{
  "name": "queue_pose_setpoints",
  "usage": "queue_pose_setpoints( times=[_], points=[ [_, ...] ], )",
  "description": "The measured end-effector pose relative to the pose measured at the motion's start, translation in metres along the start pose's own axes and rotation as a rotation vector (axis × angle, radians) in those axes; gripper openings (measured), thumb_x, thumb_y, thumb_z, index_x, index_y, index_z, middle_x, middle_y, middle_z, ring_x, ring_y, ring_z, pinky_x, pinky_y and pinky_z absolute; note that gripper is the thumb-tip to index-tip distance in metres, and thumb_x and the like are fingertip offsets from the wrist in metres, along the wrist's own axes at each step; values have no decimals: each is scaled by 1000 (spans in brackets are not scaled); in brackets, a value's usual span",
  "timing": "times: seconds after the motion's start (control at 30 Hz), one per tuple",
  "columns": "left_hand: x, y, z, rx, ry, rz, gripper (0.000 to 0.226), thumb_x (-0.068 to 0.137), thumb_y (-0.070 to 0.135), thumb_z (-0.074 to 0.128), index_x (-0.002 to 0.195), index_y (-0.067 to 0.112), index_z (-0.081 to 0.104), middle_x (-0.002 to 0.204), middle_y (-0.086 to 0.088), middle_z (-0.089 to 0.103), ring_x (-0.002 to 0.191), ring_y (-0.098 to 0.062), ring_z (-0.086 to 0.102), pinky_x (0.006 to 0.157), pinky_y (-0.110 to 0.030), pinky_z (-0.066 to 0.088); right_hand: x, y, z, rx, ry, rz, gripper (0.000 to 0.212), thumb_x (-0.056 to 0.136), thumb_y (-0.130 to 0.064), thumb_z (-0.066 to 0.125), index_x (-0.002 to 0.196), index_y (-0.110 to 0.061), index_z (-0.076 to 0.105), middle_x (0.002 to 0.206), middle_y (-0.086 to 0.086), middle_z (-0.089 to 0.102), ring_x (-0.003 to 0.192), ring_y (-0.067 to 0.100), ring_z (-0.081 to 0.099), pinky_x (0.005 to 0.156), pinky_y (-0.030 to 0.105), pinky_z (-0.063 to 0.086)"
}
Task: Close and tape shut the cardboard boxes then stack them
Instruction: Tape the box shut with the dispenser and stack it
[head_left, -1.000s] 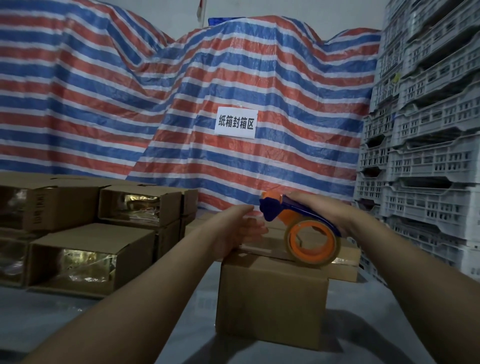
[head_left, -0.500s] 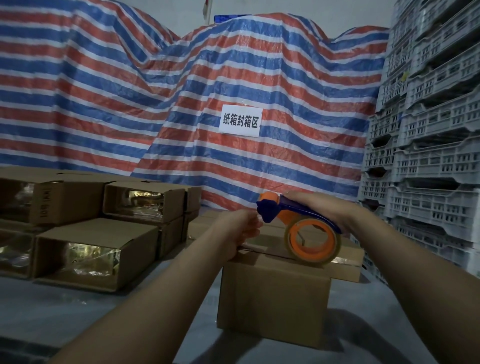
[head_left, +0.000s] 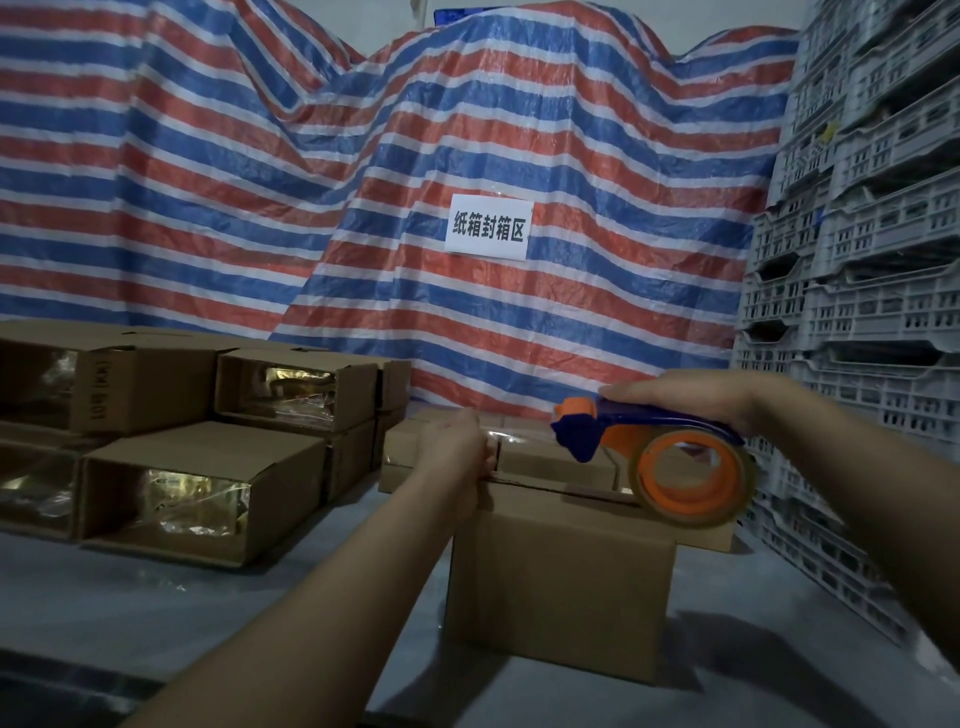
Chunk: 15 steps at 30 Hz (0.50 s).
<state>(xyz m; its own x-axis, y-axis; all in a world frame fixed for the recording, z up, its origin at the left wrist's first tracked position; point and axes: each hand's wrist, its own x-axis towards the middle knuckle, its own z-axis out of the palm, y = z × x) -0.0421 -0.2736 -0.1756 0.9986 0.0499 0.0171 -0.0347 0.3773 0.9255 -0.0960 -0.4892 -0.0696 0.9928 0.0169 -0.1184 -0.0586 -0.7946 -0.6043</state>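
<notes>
A closed cardboard box (head_left: 558, 587) stands on the grey table in front of me. My right hand (head_left: 696, 397) grips the blue handle of an orange tape dispenser (head_left: 675, 467), whose roll rests on the box's top at the right. My left hand (head_left: 457, 449) lies on the box's top left edge with fingers curled over the flap. A strip of clear tape shines between my left hand and the dispenser's blue head. Whether my fingers pinch the tape is hidden.
Several open cardboard boxes (head_left: 202, 488) with shiny wrapped contents lie stacked at the left. More boxes (head_left: 410, 452) sit behind the one I work on. White plastic crates (head_left: 857, 312) tower at the right. A striped tarp (head_left: 363, 182) with a paper sign (head_left: 488, 227) hangs behind.
My left hand's fingers have curled down onto the box's top left edge. The dispenser has stayed on the box top, and the camera has drifted slightly.
</notes>
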Motion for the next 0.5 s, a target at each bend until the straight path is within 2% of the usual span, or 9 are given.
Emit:
queue_pose_setpoints(
  times=[0.07,0.17,0.23,0.3,0.37,0.43,0.5],
  points=[
    [-3,2,1,-102,25,-10,23,101,17,43,81,10,52,65,-3,46,57,-14,47,64,-29,49,4,-5,1,-45,10,-3,49,97,-60,51,93,-12,62,62,0,66,45,9,57,47,20,47],
    [-10,2,-1,-290,56,-22,15,101,11,44,104,5,58,69,-6,44,60,-15,46,71,-32,53,9,-16,6,-78,12,-3,51,96,-62,51,98,-12,64,69,2,68,50,10,59,53,20,50],
    [-11,1,-5,-346,24,-21,19,100,4,41,111,4,57,71,-8,46,61,-16,46,69,-31,53,14,-22,11,-150,40,6,52,96,-63,51,103,-13,63,69,1,69,51,9,60,53,20,50],
    [-9,1,-10,-312,-39,-24,19,99,3,40,107,2,57,71,-7,48,61,-16,47,61,-27,49,17,-25,15,-228,82,20,51,95,-64,51,104,-15,63,67,-1,70,51,9,62,53,19,50],
    [-6,3,-16,-165,-13,-18,17,101,10,42,95,3,57,70,-6,52,62,-15,52,55,-25,50,19,-27,17,-297,112,23,49,95,-65,50,102,-18,63,65,-4,71,50,7,63,52,18,49],
    [2,0,-28,161,58,125,18,100,15,46,89,6,57,76,-8,55,66,-19,57,55,-31,54,20,-27,18,-285,123,38,49,94,-65,51,102,-18,63,63,-5,70,49,6,63,51,17,49],
    [6,-4,-40,423,56,252,19,98,15,46,86,6,57,81,-10,56,71,-22,57,54,-32,52,23,-27,20,-255,110,49,49,94,-64,53,102,-17,63,62,-5,70,48,7,62,50,18,49]
  ],
)
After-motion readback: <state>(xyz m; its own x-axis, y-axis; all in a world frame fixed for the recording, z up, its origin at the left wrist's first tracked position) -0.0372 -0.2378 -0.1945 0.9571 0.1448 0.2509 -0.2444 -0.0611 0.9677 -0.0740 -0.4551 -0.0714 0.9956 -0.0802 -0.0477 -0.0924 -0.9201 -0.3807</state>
